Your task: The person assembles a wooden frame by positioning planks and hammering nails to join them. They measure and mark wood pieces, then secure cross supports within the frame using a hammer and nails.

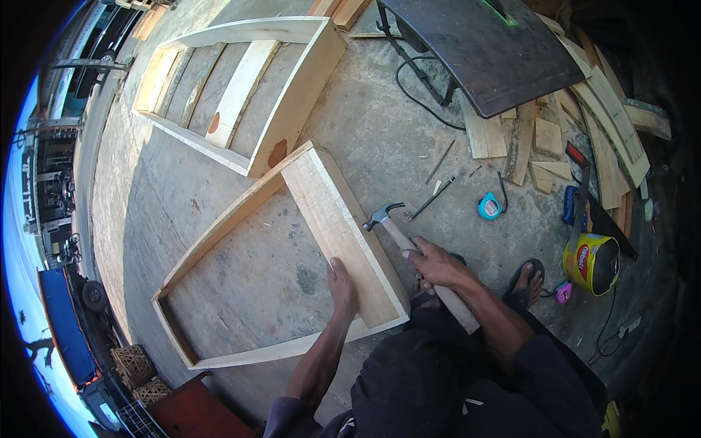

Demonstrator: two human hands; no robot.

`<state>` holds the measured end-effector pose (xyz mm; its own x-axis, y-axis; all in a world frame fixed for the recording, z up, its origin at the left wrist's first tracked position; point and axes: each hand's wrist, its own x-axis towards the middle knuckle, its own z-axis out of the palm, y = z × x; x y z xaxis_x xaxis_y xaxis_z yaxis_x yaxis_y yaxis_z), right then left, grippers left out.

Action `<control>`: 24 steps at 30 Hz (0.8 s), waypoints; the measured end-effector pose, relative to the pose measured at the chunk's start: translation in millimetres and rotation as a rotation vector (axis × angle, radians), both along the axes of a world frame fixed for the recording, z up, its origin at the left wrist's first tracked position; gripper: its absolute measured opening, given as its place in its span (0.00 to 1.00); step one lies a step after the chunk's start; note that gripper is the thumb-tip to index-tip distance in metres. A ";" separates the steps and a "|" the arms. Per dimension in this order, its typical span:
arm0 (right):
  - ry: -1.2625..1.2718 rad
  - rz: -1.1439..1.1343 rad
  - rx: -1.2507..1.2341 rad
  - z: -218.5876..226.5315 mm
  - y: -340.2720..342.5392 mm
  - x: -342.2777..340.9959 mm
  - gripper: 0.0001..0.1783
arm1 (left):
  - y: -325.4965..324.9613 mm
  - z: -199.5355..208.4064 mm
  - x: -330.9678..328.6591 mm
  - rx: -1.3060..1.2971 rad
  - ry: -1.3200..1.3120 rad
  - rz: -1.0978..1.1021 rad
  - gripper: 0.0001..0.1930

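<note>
A wooden frame [333, 219] of pale boards rests on the concrete floor before me, a wide board across its right end. My left hand [343, 289] grips the inner edge of that wide board near its lower end; the fingers under the edge are hidden. In my right hand [437, 264] is a claw hammer [461, 309], held partway along its wooden handle. Its metal head points up and left, beside the wide board's outer side. I cannot tell whether the head touches the wood.
Beyond lies a second wooden frame [293, 98] with cross slats. At upper right stands a dark-topped table [496, 55], with offcuts [548, 136] nearby. A pencil [432, 198], a blue tape measure [490, 206], a handsaw [610, 226] and a yellow tin [593, 264] lie to the right.
</note>
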<state>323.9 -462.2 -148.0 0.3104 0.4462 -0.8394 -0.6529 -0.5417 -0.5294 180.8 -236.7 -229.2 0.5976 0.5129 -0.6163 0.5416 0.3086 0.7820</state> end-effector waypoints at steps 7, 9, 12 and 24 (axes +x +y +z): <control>-0.269 -0.387 -0.137 -4.5 0.3 3.1 0.27 | -2.6 -1.7 -3.9 0.062 -0.004 -0.007 0.31; -0.266 -0.040 -0.086 -8.4 -3.2 1.7 0.22 | -3.2 -0.6 -3.3 0.053 -0.003 0.008 0.32; -0.272 -0.376 -0.017 -9.2 2.5 0.3 0.20 | -2.3 -0.9 -2.3 0.043 0.030 0.026 0.33; -0.133 -0.719 0.140 4.5 14.8 4.0 0.27 | -3.3 2.5 -0.5 0.022 0.037 0.025 0.32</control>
<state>327.9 -447.4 -143.5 0.6611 0.1947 -0.7246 -0.7465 0.0738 -0.6612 180.3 -240.1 -226.7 0.5613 0.5415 -0.6258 0.5623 0.3053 0.7685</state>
